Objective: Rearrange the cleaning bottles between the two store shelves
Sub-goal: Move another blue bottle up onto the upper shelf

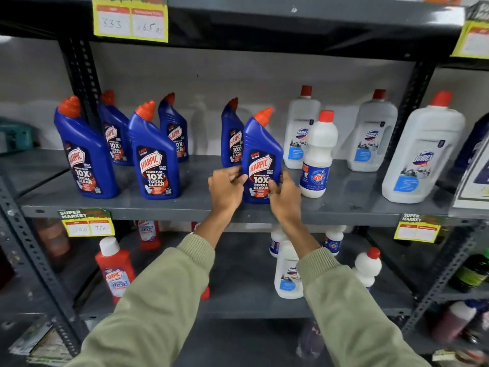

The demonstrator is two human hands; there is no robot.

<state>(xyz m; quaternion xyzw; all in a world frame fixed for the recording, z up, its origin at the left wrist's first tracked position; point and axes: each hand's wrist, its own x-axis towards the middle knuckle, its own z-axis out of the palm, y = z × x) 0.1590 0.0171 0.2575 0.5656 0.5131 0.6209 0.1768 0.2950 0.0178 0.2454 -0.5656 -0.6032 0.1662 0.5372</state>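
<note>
Grey upper shelf (201, 205), both hands (227, 186) (284, 197) clasped around an upright blue Harpic bottle (260, 160).

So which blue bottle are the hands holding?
The front blue Harpic bottle with an orange cap, beside the small white Rin bottle; left hand and right hand grip it.

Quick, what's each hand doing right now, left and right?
Left hand: closed on the left side of the blue Harpic bottle at the upper shelf front.
Right hand: closed on the same bottle's right side.
</note>
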